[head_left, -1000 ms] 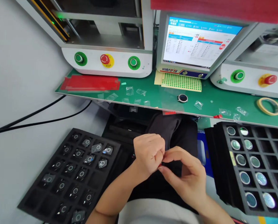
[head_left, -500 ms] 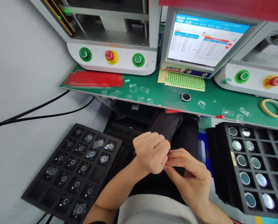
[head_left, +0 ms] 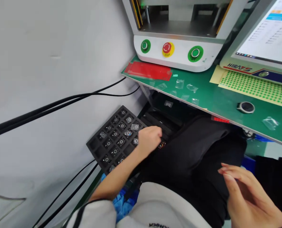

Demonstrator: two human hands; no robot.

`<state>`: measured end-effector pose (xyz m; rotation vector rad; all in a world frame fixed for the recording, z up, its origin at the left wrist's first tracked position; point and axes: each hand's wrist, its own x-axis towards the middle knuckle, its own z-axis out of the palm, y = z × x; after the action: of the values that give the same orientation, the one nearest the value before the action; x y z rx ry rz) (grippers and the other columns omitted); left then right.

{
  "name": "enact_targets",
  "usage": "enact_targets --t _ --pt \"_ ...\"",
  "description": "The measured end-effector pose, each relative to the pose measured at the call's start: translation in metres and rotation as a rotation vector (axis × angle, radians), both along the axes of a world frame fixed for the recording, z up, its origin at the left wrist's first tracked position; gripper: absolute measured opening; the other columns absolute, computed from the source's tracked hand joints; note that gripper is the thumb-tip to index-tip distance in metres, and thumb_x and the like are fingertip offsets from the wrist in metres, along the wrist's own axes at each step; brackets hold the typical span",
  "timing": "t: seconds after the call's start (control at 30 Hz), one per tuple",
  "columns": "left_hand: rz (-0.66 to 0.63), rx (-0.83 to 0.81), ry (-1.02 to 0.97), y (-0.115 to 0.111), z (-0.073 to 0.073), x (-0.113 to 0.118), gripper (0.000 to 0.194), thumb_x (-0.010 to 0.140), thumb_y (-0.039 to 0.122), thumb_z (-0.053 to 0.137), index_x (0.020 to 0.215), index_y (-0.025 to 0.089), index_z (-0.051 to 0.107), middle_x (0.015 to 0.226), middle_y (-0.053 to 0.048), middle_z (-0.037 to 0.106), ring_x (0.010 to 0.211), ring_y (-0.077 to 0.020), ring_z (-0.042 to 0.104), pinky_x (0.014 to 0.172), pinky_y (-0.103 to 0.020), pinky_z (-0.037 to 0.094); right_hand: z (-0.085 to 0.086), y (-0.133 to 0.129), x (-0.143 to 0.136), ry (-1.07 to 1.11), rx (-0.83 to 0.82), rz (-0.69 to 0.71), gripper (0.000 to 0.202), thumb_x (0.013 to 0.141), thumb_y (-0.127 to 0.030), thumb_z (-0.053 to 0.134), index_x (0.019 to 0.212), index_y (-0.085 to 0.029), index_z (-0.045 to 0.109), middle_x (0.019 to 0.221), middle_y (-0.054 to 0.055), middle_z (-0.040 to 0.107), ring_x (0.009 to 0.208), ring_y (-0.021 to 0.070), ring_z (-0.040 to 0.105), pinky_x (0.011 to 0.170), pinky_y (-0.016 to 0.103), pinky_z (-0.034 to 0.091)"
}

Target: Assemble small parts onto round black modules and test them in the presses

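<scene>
My left hand [head_left: 150, 138] is curled into a fist at the right side of a black compartment tray [head_left: 99, 152]. Whatever its fingers enclose is hidden. Several small dark round parts [head_left: 115, 134] with pale rings sit in the tray's pockets, some in clear film. Over at the lower right, my right hand [head_left: 251, 194] is held apart from the left, thumb and fingertips pinched together. Anything between those tips is too small to make out. On the green bench lies a round watch [head_left: 246, 107] with a dark face and silver rim.
A press machine with green buttons and a red stop button [head_left: 167, 47] stands on the green bench [head_left: 217, 101]. Red strips [head_left: 148, 70], clear film scraps [head_left: 179, 84] and a green-dot sticker sheet [head_left: 254, 87] lie there. Black cables [head_left: 84, 96] run along the wall.
The view has swung left. My hands, together over my lap before, have parted: the left has moved to the black tray, and the right stays pinched at the right.
</scene>
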<state>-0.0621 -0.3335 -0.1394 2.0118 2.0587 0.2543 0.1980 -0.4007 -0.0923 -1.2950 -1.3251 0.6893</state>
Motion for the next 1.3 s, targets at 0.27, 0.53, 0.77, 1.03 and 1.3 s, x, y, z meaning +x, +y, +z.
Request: enact_targets --t 0.27,0.53,0.77,1.03,1.3 --pt "0.584 -0.427 0.291 -0.072 -0.058 -0.148 0.024 0.095 0.033 0.058 0.105 0.013 0.065 0.102 -0.007 0.068 0.092 -0.0195 0.066 0.085 -0.041 0.054 -0.027 0.009 0.013 0.066 -0.082 0.208 0.012 0.088 -0.006 0.06 0.091 -0.017 0.064 0.086 0.003 0.064 0.083 0.0145 0.065 0.076 0.027 0.055" --pt "0.691 -0.543 0.265 -0.075 -0.089 -0.151 0.033 0.095 0.035 0.058 0.121 0.013 0.059 0.117 -0.01 0.064 0.103 -0.0227 0.064 0.091 -0.045 0.054 -0.025 0.017 0.004 0.047 -0.037 0.221 0.017 0.086 -0.004 0.061 0.093 -0.018 0.065 0.084 0.004 0.066 0.081 0.0175 0.066 0.072 0.031 0.056" --pt "0.767 -0.594 0.116 -0.079 -0.09 -0.174 0.034 0.094 0.037 0.061 0.118 0.014 0.06 0.114 -0.009 0.065 0.102 -0.0219 0.065 0.089 -0.043 0.055 -0.031 0.005 0.009 -0.025 -0.141 0.261 0.009 0.089 -0.012 0.063 0.091 -0.02 0.065 0.082 0.003 0.067 0.081 0.0176 0.067 0.072 0.03 0.055" --pt "0.825 -0.608 0.026 -0.084 -0.093 -0.176 0.033 0.092 0.037 0.063 0.116 0.014 0.062 0.118 -0.009 0.064 0.108 -0.0236 0.063 0.094 -0.045 0.052 -0.031 0.004 0.007 -0.065 -0.133 0.285 0.008 0.088 -0.013 0.063 0.09 -0.02 0.064 0.082 0.003 0.066 0.08 0.0164 0.067 0.069 0.027 0.055" --pt "0.841 -0.567 -0.048 -0.084 -0.079 -0.175 0.026 0.091 0.038 0.064 0.094 0.012 0.066 0.089 -0.003 0.068 0.082 -0.0171 0.067 0.078 -0.035 0.055 -0.025 -0.001 0.005 -0.066 -0.165 0.331 0.006 0.089 -0.015 0.062 0.087 -0.02 0.063 0.075 0.003 0.067 0.074 0.0176 0.068 0.063 0.027 0.056"
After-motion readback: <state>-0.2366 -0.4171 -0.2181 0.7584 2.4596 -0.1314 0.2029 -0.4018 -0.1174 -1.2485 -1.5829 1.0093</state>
